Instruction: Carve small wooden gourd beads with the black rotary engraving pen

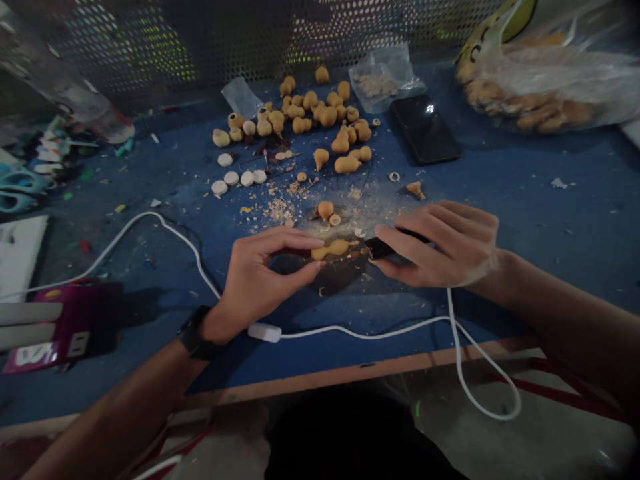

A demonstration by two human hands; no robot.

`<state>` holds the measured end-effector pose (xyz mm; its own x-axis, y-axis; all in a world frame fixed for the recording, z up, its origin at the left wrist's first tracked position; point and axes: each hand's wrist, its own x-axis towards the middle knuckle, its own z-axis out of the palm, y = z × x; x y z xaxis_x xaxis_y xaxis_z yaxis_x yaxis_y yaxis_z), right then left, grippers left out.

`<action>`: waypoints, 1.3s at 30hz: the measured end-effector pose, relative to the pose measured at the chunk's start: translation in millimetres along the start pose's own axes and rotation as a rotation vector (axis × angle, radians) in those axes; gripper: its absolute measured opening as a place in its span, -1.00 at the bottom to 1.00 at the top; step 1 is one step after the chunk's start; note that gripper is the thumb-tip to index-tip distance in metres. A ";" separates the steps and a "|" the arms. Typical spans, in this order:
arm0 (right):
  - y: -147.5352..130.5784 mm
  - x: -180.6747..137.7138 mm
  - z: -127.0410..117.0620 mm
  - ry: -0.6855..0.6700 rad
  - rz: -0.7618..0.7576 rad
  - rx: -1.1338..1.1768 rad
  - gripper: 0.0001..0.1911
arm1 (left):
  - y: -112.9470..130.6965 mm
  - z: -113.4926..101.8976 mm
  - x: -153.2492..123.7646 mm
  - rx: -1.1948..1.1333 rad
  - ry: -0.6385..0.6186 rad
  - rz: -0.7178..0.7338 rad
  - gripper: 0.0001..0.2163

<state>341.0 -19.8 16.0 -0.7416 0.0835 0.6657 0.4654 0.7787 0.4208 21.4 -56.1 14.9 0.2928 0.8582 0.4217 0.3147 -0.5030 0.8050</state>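
My left hand [265, 273] pinches a small tan bottle gourd [330, 250] lying on its side, with the thumb and fingertips at one end. My right hand [440, 245] grips a black-handled tool [385, 249], whose tip meets the gourd's far end and is hidden at the contact. Just beyond the hands stands a loose gourd [325, 210] among pale shavings [277, 210]. A heap of several gourds [320, 113] lies further up the blue work surface [565, 200], with several white discs [231, 178] to its left.
A black smartphone [425, 129] and a small clear bag [383, 77] lie at the back, beside a large plastic bag of gourds [530, 83]. A white cable [350, 331] runs close in front of my wrists. Perforated metal mesh [150, 47] stands behind. Scissors [17, 190] lie left.
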 end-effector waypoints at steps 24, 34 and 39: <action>-1.3 -2.7 2.4 0.010 0.027 0.021 -0.66 | -4.9 3.2 -0.9 -0.018 0.025 0.065 -0.77; -4.9 -6.4 4.7 0.009 0.064 0.040 -0.68 | -2.5 1.3 -0.1 -0.010 0.006 0.040 -0.80; -3.7 -5.5 3.9 0.011 0.051 0.033 -0.69 | -3.1 1.3 -0.4 0.002 0.007 0.039 -0.80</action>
<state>341.5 -20.6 8.4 -0.7118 0.1173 0.6925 0.4865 0.7936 0.3655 21.5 -55.1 11.8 0.2990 0.8383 0.4558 0.3049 -0.5366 0.7868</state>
